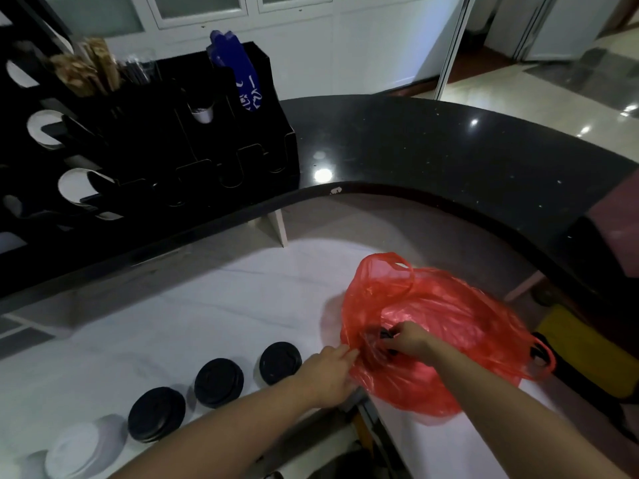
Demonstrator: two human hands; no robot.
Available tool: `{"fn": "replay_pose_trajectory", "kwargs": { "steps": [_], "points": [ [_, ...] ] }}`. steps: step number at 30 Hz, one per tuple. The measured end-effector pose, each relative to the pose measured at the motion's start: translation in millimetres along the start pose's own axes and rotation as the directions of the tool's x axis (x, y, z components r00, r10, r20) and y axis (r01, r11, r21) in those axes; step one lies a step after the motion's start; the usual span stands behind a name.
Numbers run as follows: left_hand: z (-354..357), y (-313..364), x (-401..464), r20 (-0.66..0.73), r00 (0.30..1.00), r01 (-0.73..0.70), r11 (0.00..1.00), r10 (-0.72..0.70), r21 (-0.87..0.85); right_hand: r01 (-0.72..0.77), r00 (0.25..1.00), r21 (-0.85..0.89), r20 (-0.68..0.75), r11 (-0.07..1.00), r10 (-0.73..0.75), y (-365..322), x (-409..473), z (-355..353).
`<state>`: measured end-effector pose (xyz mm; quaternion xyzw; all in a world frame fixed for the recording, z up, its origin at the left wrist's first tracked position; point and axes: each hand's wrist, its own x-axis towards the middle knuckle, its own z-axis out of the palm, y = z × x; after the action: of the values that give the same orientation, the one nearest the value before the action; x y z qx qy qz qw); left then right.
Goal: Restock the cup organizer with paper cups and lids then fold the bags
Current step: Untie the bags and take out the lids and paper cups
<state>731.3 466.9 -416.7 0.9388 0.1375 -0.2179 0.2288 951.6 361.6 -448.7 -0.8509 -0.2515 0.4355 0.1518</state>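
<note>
Both hands (366, 354) hold the red bag (449, 316), right seemingly gripping a lid.

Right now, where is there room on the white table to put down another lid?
The widest bare patch of the white table lies between the row of black lids and the dark counter edge, left of the red bag. It is crowded along the near edge, where lids and both hands, left and right, meet the bag.

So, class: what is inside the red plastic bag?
Inside the red plastic bag, the right hand grips something dark, likely a black lid. The left hand holds the bag's edge. Anything deeper is hidden by crumpled plastic.
</note>
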Motion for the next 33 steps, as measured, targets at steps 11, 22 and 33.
{"fn": "replay_pose_trajectory", "kwargs": {
  "steps": [11,22,33],
  "points": [
    [-14,-6,9,0.056,0.998,0.021,0.999,-0.023,0.039,-0.078,0.970,0.313,-0.196,0.946,0.145,25,-8,-27],
    [-34,18,34,0.050,0.996,-0.080,0.997,0.080,-0.002,0.257,0.803,0.496,-0.587,0.830,0.102,3,-78,-72],
    [-65,-53,-7,-0.006,1.000,0.022,0.998,-0.022,0.062,0.407,0.893,0.699,-0.440,0.588,-0.096,-61,-114,-19]
  ]
}}
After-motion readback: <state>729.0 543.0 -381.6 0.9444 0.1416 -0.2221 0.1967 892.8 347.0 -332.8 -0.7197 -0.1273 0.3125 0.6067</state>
